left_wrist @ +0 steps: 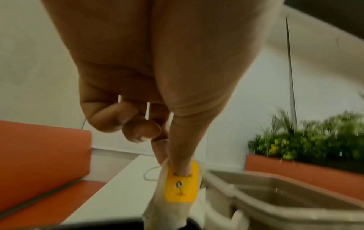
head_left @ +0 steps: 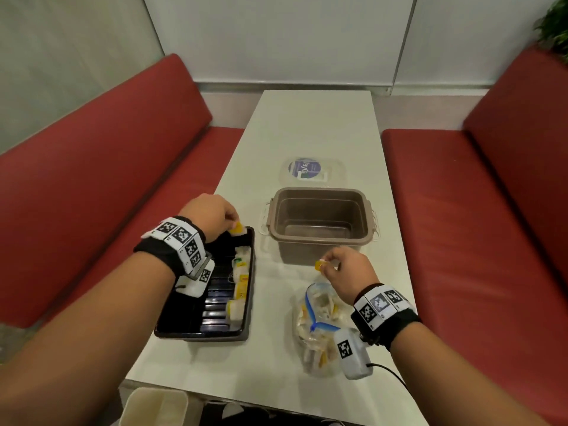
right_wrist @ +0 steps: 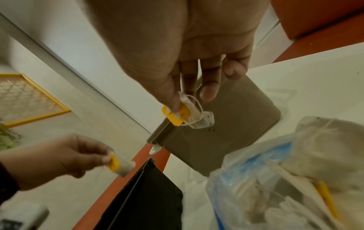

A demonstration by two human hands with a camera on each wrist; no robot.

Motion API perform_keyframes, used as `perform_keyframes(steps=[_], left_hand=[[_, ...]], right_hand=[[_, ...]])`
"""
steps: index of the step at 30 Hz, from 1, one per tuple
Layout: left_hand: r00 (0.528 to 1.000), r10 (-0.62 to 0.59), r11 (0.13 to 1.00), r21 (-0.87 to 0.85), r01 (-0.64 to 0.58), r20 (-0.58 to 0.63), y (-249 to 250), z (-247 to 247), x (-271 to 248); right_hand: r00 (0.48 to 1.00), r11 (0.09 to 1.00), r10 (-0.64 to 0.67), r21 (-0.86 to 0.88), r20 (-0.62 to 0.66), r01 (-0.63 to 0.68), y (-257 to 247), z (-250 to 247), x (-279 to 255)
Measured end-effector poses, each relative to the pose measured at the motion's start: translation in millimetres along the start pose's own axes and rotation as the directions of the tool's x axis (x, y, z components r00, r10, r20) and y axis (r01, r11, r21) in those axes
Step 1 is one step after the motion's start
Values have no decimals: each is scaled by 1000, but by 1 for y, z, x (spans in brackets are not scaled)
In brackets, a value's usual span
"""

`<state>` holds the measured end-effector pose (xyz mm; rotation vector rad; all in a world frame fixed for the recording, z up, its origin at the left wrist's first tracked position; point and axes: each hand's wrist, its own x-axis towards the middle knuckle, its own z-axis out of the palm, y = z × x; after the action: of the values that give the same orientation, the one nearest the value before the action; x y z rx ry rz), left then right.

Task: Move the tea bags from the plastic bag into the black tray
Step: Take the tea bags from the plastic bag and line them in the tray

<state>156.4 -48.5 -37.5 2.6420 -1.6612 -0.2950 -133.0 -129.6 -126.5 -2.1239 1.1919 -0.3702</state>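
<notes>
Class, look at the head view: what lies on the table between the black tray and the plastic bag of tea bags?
Nothing: in the head view only bare white table separates the black tray from the plastic bag.

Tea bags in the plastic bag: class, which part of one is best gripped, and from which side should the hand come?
Pinch the yellow tag or the top edge of a tea bag, coming through the blue-edged mouth of the plastic bag, which faces the brown tub. The bags are soft, so a fingertip pinch suits, as the right hand shows.
</notes>
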Motion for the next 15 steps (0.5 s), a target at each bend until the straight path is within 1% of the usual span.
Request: perform_keyframes(steps=[3,4,6,11,15], left_hand=[[987,-91,982,174,67,132,-16,18,13],[978,-113,973,220,74,173,-18,26,17],[966,-141,954,292,74,217,-20,39,22],[956,-98,917,397,-21,277,-11,62,32],[960,-75,891,450,-57,271,-6,74,36]], right_hand=[[999,997,25,66,23,-26,-13,1,0],[999,996,30,80,27,-32,-16,2,0],[999,995,38,91,23,-40,-20,4,0],[998,992,54,117,32,-57,-26,12,-1],[996,991,70,112,59,-76,-29,18,-6]])
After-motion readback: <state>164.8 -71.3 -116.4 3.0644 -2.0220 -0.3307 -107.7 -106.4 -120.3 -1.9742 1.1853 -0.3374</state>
